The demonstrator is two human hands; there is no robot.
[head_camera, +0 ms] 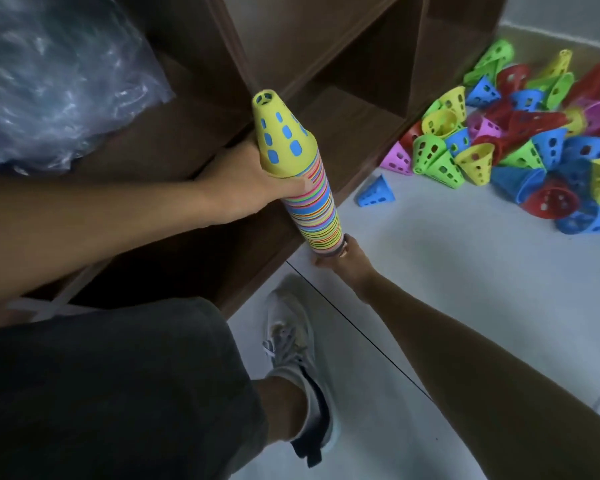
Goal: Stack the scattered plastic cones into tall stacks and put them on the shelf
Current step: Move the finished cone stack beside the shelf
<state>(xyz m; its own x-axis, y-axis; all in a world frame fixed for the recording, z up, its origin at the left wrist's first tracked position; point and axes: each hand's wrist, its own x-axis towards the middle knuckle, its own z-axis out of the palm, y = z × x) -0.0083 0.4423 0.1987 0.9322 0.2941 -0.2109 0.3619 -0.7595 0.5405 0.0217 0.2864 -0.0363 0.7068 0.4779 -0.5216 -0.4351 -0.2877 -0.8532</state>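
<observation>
A tall stack of cones (317, 202), striped in many colours with a yellow cone on top, stands tilted in front of the brown wooden shelf (347, 133). My left hand (257, 178) grips the stack just below the yellow top cone. My right hand (340, 252) holds the stack's bottom end, fingers curled under it, just above the floor. A heap of scattered cones (534, 147) in green, yellow, blue, red and pink lies on the floor at the right. A single blue cone (374, 194) lies apart, near the shelf's base.
A crumpled clear plastic bag (56, 81) sits on the shelf at the upper left. My leg and white shoe (291, 344) stand on the pale tiled floor (447, 271) beside the shelf's lower edge.
</observation>
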